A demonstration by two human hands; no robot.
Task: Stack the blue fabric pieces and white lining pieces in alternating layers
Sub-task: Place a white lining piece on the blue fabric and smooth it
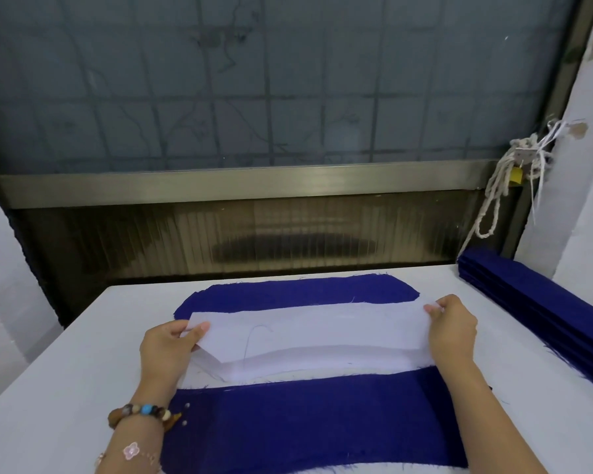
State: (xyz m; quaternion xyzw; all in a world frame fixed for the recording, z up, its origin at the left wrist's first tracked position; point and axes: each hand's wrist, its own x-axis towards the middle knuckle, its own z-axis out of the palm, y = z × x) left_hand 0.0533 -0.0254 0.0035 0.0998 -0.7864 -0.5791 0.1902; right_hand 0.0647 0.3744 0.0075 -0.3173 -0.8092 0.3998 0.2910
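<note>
left hand: fingers pinch left end of white lining piece | right hand: fingers pinch its right end | lining lies between far blue fabric piece and near blue fabric piece on bench | blue stack at right

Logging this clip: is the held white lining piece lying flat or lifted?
Lifted, spread out. Left hand and right hand pinch the white lining piece at both ends; a shadow shows under its near edge.

Both bare forearms reach forward, spread well apart. The left hand pinches one end of the white lining piece, thumb on top; the right hand pinches the other.
</note>
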